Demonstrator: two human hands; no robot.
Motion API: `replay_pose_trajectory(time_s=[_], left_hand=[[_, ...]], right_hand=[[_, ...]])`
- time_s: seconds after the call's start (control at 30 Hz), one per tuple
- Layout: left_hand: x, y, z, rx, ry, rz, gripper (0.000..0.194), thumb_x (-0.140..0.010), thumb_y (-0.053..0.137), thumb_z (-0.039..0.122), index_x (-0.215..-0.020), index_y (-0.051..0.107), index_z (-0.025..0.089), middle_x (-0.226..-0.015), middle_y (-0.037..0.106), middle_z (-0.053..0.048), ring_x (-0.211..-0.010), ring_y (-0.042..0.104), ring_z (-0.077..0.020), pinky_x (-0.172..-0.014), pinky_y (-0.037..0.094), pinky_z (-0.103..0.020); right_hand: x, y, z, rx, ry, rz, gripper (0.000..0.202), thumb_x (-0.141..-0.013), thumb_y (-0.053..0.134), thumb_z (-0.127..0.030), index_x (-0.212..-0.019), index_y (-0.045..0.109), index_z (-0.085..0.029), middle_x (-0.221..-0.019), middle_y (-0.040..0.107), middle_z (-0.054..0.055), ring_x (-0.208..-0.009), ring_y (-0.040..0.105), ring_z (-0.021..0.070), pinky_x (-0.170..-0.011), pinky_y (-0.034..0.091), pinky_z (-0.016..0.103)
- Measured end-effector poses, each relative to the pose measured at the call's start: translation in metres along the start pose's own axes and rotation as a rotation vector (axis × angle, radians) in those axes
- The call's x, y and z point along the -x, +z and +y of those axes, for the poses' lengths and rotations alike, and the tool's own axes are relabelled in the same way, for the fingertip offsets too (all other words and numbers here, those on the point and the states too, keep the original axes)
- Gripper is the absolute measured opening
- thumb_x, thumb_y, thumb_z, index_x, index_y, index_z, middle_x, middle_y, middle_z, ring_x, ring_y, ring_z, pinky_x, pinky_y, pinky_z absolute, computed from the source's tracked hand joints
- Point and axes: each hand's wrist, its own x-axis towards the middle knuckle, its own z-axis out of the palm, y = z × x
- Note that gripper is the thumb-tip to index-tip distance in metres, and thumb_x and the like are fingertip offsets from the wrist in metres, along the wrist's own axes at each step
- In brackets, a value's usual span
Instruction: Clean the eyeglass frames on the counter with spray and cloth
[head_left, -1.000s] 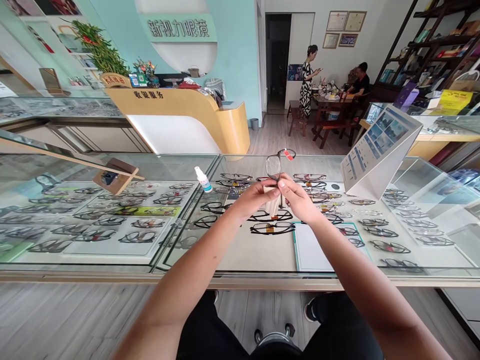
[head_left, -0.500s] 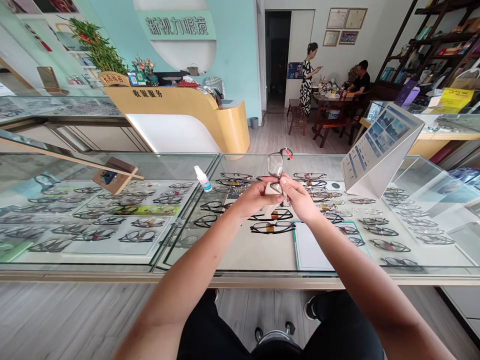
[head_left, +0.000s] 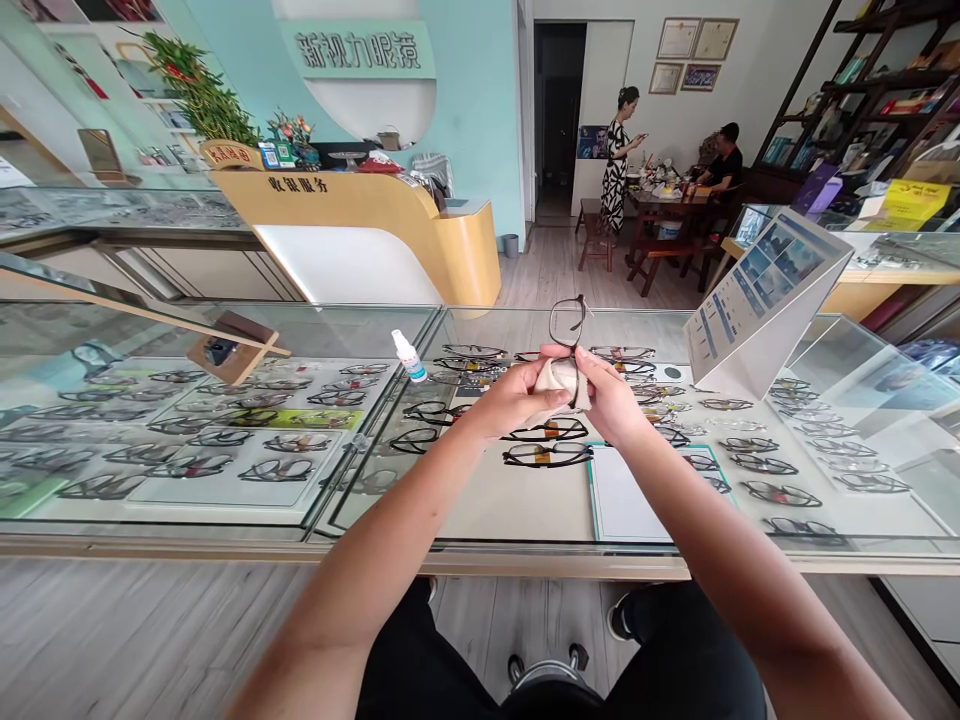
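Observation:
A pair of dark-framed eyeglasses [head_left: 568,322] is held above the glass counter, turned on end with one lens up. My right hand [head_left: 606,393] is closed on the frame near its middle. In my left hand [head_left: 516,397] a beige cloth [head_left: 551,387] is pinched around the lower lens, fingers behind and thumb in front. The cloth covers part of that lens. To the left of my hands a small white spray bottle [head_left: 409,357] with a blue and pink label stands on the counter top.
Under the glass top [head_left: 480,520] lie rows of eyeglasses [head_left: 547,455]. A white display stand [head_left: 765,300] rises at the right, a wooden block holder [head_left: 232,347] at the left. Two people are at the far table [head_left: 667,203]. A wheeled stool [head_left: 551,675] is below me.
The eyeglasses have been turned in my hands, and the red-marked temple end no longer shows at the upper right. Both hands have shifted slightly right.

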Motion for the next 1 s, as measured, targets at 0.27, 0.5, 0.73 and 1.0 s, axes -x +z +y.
replay_pose_trajectory(time_s=[0.27, 0.5, 0.73, 1.0], left_hand=[[0.003, 0.004, -0.001, -0.025, 0.029, 0.088, 0.065, -0.089, 0.09, 0.072, -0.122, 0.083, 0.016, -0.099, 0.086, -0.008, -0.093, 0.079, -0.0223, -0.089, 0.061, -0.032], [0.001, 0.006, -0.012, 0.005, 0.016, 0.157, 0.081, -0.092, 0.079, 0.085, -0.134, 0.081, 0.016, -0.095, 0.088, -0.011, -0.096, 0.085, -0.0307, -0.087, 0.065, -0.038], [-0.003, -0.004, -0.026, 0.008, -0.029, 0.19, 0.09, -0.086, 0.079, 0.09, -0.135, 0.078, 0.015, -0.083, 0.085, -0.008, -0.081, 0.082, -0.0272, -0.074, 0.063, -0.035], [0.0, 0.002, -0.01, 0.017, -0.005, 0.109, 0.07, -0.085, 0.088, 0.081, -0.114, 0.082, 0.017, -0.085, 0.084, -0.007, -0.086, 0.082, -0.0272, -0.077, 0.063, -0.035]], right_hand=[[0.001, 0.001, -0.009, -0.092, -0.003, -0.075, 0.064, -0.096, 0.076, -0.079, -0.127, 0.086, -0.023, -0.068, 0.066, 0.0, -0.069, 0.065, 0.0215, -0.066, 0.056, 0.034], [0.002, 0.001, -0.01, 0.008, -0.058, -0.05, 0.063, -0.093, 0.079, -0.077, -0.119, 0.088, -0.02, -0.064, 0.04, -0.006, -0.059, 0.026, 0.013, -0.053, 0.029, 0.029], [0.002, -0.004, -0.002, 0.115, -0.098, -0.077, 0.053, -0.097, 0.076, -0.075, -0.111, 0.09, -0.026, -0.097, 0.069, 0.003, -0.067, 0.042, 0.0138, -0.056, 0.043, 0.029], [0.0, -0.005, -0.001, 0.199, -0.148, -0.116, 0.055, -0.102, 0.069, -0.077, -0.113, 0.091, -0.027, -0.122, 0.075, 0.007, -0.083, 0.053, 0.0176, -0.058, 0.048, 0.027]])
